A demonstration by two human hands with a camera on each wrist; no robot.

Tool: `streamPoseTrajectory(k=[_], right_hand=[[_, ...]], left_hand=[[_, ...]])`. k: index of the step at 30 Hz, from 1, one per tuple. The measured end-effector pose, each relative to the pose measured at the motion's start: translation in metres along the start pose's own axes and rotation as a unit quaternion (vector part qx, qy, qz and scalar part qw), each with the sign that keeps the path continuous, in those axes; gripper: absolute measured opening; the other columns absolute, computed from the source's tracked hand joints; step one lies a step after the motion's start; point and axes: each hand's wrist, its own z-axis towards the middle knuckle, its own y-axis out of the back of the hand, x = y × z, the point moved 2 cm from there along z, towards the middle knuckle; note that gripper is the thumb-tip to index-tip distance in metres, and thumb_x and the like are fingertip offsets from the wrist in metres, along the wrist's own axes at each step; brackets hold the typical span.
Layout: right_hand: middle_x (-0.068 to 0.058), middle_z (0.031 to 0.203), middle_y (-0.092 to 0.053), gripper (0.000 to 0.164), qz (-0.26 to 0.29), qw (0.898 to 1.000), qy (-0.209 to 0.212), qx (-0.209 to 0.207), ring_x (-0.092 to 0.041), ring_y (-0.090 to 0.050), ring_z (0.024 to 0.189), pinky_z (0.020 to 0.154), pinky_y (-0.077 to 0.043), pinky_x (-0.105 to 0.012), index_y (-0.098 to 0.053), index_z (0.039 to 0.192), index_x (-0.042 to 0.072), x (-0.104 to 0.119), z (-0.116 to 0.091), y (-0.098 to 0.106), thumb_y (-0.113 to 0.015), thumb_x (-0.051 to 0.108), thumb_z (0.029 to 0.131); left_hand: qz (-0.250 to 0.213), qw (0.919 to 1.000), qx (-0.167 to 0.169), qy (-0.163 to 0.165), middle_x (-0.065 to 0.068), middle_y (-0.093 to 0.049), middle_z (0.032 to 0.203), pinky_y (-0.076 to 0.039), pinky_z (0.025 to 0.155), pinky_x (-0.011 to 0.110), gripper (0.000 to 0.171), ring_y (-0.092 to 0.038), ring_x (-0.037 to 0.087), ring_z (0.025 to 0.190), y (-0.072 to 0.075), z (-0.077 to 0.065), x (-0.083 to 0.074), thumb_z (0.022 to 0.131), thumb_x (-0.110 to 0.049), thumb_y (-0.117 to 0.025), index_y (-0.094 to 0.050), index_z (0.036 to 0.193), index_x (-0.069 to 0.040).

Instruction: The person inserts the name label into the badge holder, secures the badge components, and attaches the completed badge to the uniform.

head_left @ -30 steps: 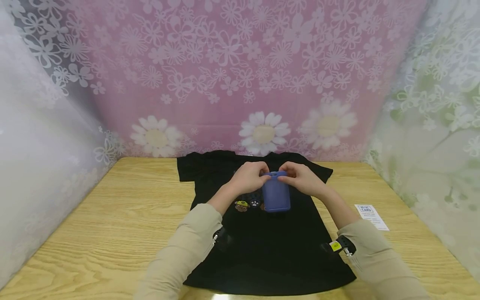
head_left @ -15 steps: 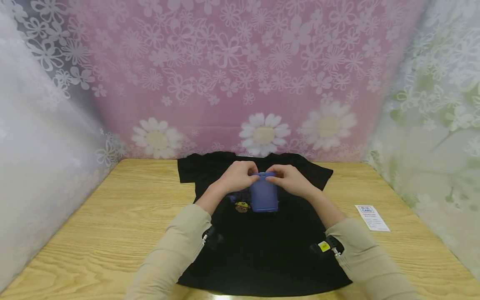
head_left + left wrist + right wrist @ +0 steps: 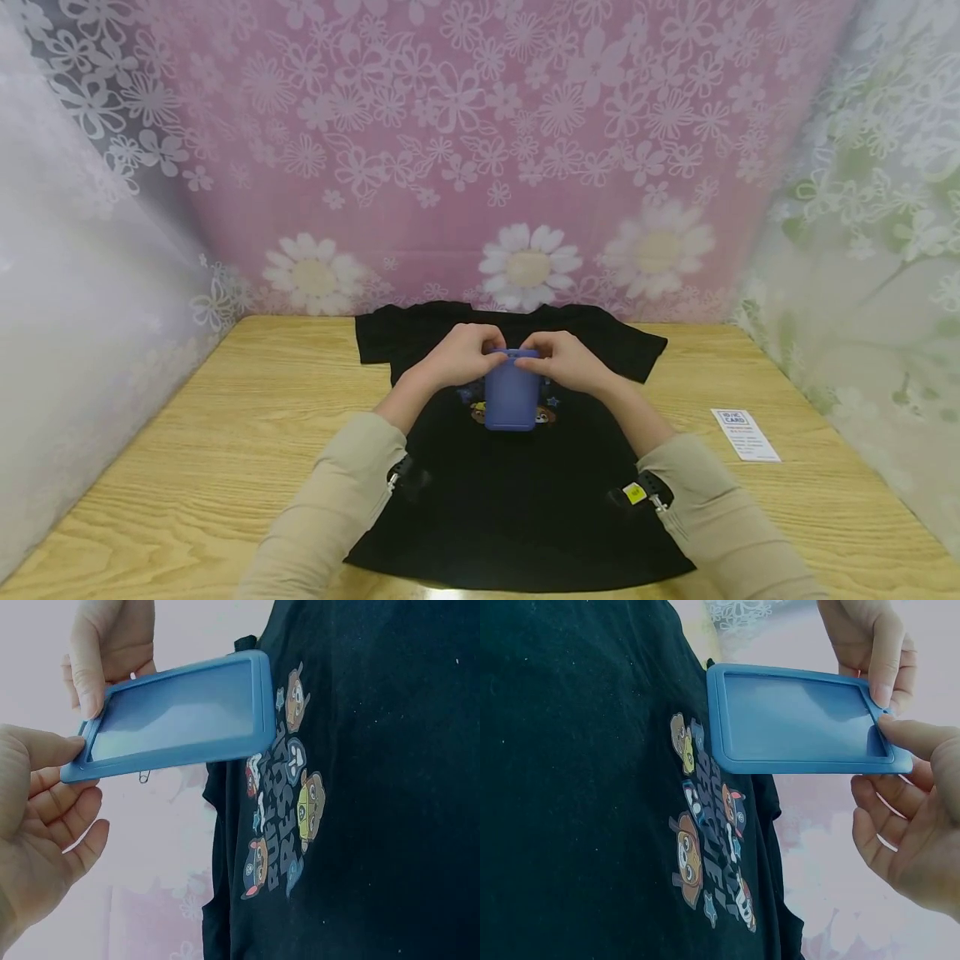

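A blue card holder (image 3: 512, 393) with a framed window hangs over the printed chest of a black T-shirt (image 3: 517, 508). Its top left corner is pinched by my left hand (image 3: 461, 354), thumb on the window side. My right hand (image 3: 564, 360) pinches the top right corner in the same way. In the left wrist view, a small safety pin (image 3: 144, 777) shows just past the holder's edge; what it is fixed to is hidden. The right wrist view shows the holder's window (image 3: 795, 720) facing the camera, with the cartoon print (image 3: 712, 825) beyond it.
The shirt lies spread on a wooden table (image 3: 225, 442), sleeves at the far side. A white printed card (image 3: 746, 435) lies to the right of the shirt. Flowered curtains (image 3: 420, 150) stand behind the table and at both sides.
Both hands have carried the card holder left across the shirt's print, keeping the same pinch on its top corners. The shirt's lower hem has shifted slightly left. The white card stays put.
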Motion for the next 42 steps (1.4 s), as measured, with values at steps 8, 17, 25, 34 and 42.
streamPoseTrajectory(k=[8, 17, 25, 34, 42], right_hand=[[-0.003, 0.078, -0.059, 0.019, 0.025, 0.999, -0.013, 0.019, -0.018, -0.048, 0.065, 0.06, -0.04, -0.032, -0.066, 0.095, 0.005, 0.002, 0.002, -0.005, -0.062, 0.023, 0.09], [-0.004, 0.093, -0.066, 0.026, 0.034, 0.999, -0.014, 0.03, -0.017, -0.058, 0.081, 0.075, -0.047, -0.034, -0.068, 0.105, 0.005, 0.004, 0.003, -0.009, -0.06, 0.025, 0.091], [-0.004, 0.093, -0.067, 0.025, 0.026, 0.999, -0.001, 0.022, -0.017, -0.06, 0.084, 0.077, -0.048, -0.036, -0.068, 0.105, 0.005, 0.003, 0.005, -0.01, -0.06, 0.024, 0.091], [-0.005, 0.095, -0.065, 0.025, 0.011, 1.0, 0.005, 0.001, -0.016, -0.059, 0.079, 0.074, -0.048, -0.034, -0.067, 0.108, 0.004, 0.004, 0.006, -0.011, -0.061, 0.02, 0.09], [-0.006, 0.096, -0.065, 0.026, -0.013, 1.0, 0.014, -0.024, -0.016, -0.059, 0.078, 0.07, -0.049, -0.032, -0.066, 0.111, 0.004, 0.006, 0.007, -0.012, -0.061, 0.019, 0.09]], left_hand=[[0.006, 1.0, -0.004, -0.004, 0.0, -0.057, 0.074, -0.041, 0.056, 0.025, 0.008, -0.05, 0.014, 0.06, 0.004, -0.006, 0.002, 0.09, -0.016, -0.059, -0.063, 0.091, -0.009], [0.007, 1.0, -0.005, 0.002, 0.0, -0.058, 0.075, -0.042, 0.057, 0.025, 0.009, -0.051, 0.013, 0.061, 0.005, -0.01, 0.007, 0.091, -0.015, -0.057, -0.063, 0.093, -0.008], [-0.011, 0.9997, -0.01, 0.018, -0.001, -0.061, 0.078, -0.044, 0.06, 0.026, 0.014, -0.053, 0.013, 0.065, 0.006, -0.011, 0.01, 0.093, -0.018, -0.055, -0.065, 0.095, -0.008], [-0.016, 0.9992, 0.001, 0.037, -0.001, -0.061, 0.073, -0.039, 0.056, 0.024, 0.024, -0.049, 0.012, 0.06, 0.007, -0.01, 0.014, 0.095, -0.022, -0.053, -0.07, 0.099, -0.006], [-0.003, 0.9994, -0.012, 0.031, 0.002, -0.066, 0.087, -0.039, 0.054, 0.023, 0.023, -0.052, 0.011, 0.061, 0.007, -0.009, 0.014, 0.094, -0.019, -0.053, -0.072, 0.101, -0.007]])
